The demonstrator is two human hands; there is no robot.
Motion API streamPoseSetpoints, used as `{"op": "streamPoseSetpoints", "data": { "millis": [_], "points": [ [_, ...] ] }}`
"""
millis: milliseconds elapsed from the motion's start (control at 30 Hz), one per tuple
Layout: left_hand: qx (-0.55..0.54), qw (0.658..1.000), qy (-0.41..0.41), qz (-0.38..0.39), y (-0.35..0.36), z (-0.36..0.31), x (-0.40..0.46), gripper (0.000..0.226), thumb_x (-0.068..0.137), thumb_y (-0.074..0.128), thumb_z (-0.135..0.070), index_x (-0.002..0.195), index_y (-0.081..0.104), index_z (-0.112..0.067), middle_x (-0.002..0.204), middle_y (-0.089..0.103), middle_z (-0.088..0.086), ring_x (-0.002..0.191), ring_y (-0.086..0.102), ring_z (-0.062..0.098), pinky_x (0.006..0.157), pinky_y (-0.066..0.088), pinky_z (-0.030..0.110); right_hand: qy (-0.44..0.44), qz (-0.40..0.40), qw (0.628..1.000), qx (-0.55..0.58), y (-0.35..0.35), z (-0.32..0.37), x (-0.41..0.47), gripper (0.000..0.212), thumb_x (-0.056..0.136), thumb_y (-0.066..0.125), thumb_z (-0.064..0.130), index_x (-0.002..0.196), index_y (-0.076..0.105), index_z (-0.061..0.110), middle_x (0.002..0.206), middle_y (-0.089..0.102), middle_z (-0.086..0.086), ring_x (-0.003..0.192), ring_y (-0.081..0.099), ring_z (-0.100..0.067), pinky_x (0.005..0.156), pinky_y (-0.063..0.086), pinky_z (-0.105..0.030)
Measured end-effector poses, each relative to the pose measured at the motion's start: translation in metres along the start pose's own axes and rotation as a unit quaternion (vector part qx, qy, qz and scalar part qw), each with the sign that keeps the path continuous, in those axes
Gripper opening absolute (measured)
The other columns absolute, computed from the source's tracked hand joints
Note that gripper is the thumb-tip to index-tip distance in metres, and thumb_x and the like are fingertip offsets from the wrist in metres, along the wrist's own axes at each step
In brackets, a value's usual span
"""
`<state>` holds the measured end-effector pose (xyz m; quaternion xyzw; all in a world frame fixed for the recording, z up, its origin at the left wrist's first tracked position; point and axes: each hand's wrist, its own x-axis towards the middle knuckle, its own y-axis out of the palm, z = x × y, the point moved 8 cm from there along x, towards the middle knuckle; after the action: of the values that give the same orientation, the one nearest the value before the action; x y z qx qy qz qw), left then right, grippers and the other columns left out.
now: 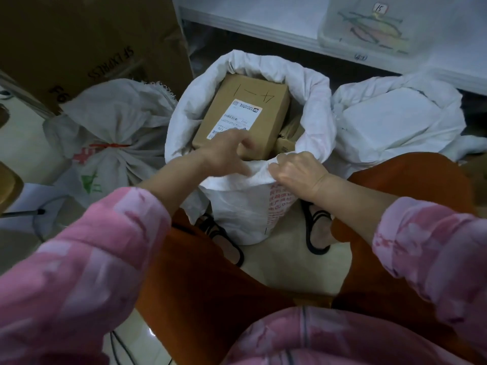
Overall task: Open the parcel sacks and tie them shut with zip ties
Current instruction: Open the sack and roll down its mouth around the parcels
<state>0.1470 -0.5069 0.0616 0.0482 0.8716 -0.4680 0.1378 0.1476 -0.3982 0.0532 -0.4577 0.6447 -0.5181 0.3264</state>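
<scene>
An open white woven sack (245,212) stands between my feet, its mouth rolled wide. Inside lies a brown cardboard parcel (237,111) with a white shipping label, and smaller parcels beside it. My left hand (224,154) reaches over the near rim, fingers curled on the sack's edge by the parcel; it is blurred. My right hand (297,169) grips the near rim of the sack, bunching the fabric. To the left stands a second white sack (116,122), its neck cinched with a red tie (110,146).
A third white sack (395,119) lies at the right. A large cardboard box (87,43) stands behind at the left. A white shelf (263,25) with a clear plastic bin (369,27) runs along the back. Cables trail on the floor at the left.
</scene>
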Motion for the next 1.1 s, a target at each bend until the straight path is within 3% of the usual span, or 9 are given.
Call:
{"op": "streamPoseSetpoints", "data": {
  "millis": [100,200,300,433,533,667,800,967,1100],
  "points": [
    [0.004,0.994,-0.016,0.111,0.020,-0.014,0.003,0.039,0.072,0.078,-0.020,0.109,0.067,-0.013,0.112,0.065,0.001,0.104,0.060,0.016,0.087,0.050,0.028,-0.009,-0.078,0.997,0.007,-0.008,0.005,-0.007,0.028,0.062,0.032,-0.001,0.046,0.054,0.006,0.044,0.049,-0.008,0.030,0.046,-0.021,0.040,0.024,-0.015],
    [0.089,0.992,-0.018,0.085,0.035,-0.025,0.009,0.031,0.073,0.075,-0.029,0.096,0.070,-0.009,0.099,0.069,0.007,0.097,0.063,0.023,0.082,0.052,0.035,0.009,-0.080,0.997,0.015,-0.009,0.003,-0.015,0.031,0.062,0.031,-0.002,0.050,0.059,0.007,0.045,0.050,-0.006,0.031,0.047,-0.020,0.043,0.021,-0.016],
    [0.253,0.967,-0.003,0.004,0.043,-0.040,0.008,0.032,0.082,0.062,-0.039,0.099,0.061,-0.012,0.098,0.063,0.007,0.095,0.062,0.026,0.071,0.045,0.032,0.020,0.048,0.995,0.083,0.003,-0.004,-0.017,0.016,0.066,0.058,-0.005,0.074,0.065,0.007,0.065,0.057,-0.008,0.054,0.060,-0.027,0.046,0.028,-0.025],
    [0.378,0.924,0.002,-0.052,0.056,-0.036,-0.003,0.022,0.089,0.057,-0.022,0.110,0.055,-0.014,0.109,0.064,0.007,0.101,0.061,0.027,0.072,0.039,0.032,0.082,0.202,0.940,0.262,0.008,-0.024,-0.014,0.022,0.078,0.072,0.024,0.084,0.052,0.019,0.089,0.047,0.002,0.084,0.051,-0.021,0.066,0.036,-0.029],
    [0.402,0.910,0.029,-0.091,0.061,-0.033,-0.011,0.014,0.090,0.051,-0.011,0.103,0.053,-0.015,0.101,0.066,0.005,0.090,0.065,0.026,0.064,0.035,0.030,0.059,0.174,0.981,0.063,-0.009,-0.037,-0.002,0.028,0.081,0.066,0.008,0.106,0.054,0.011,0.111,0.045,-0.008,0.098,0.047,-0.023,0.066,0.034,-0.031],
    [0.429,0.896,0.064,-0.098,0.073,-0.036,-0.020,0.019,0.073,0.067,-0.009,0.086,0.057,-0.017,0.078,0.065,0.001,0.062,0.065,0.019,0.048,0.035,0.025,-0.026,0.212,0.972,-0.098,0.002,-0.025,0.005,0.023,0.089,0.057,0.008,0.112,0.058,0.014,0.120,0.052,-0.006,0.114,0.047,-0.023,0.069,0.033,-0.028],
    [0.408,0.892,0.087,-0.175,0.067,-0.031,-0.024,0.036,0.037,0.083,-0.008,0.059,0.055,-0.016,0.049,0.053,-0.001,0.030,0.048,0.016,0.038,0.022,0.015,-0.071,0.187,0.971,-0.128,0.011,-0.016,-0.004,0.019,0.092,0.048,0.005,0.099,0.063,0.014,0.103,0.064,-0.001,0.100,0.058,-0.020,0.066,0.037,-0.028],
    [0.247,0.969,-0.004,0.017,0.074,-0.023,-0.015,0.026,0.080,0.065,-0.016,0.101,0.051,-0.010,0.102,0.057,0.008,0.091,0.061,0.027,0.067,0.042,0.032,-0.033,0.189,0.977,-0.091,0.034,-0.031,-0.031,0.017,0.090,0.046,0.003,0.103,0.056,0.007,0.097,0.066,-0.008,0.089,0.064,-0.027,0.060,0.038,-0.031],
    [0.084,0.995,0.029,0.032,0.043,-0.053,0.008,0.017,0.076,0.073,-0.024,0.085,0.071,-0.010,0.078,0.064,-0.002,0.075,0.062,0.016,0.061,0.049,0.025,-0.036,0.093,0.992,-0.070,0.030,-0.028,-0.037,0.027,0.047,0.082,0.001,0.065,0.062,0.006,0.051,0.058,-0.008,0.042,0.057,-0.024,0.040,0.033,-0.021]
  ]
}}
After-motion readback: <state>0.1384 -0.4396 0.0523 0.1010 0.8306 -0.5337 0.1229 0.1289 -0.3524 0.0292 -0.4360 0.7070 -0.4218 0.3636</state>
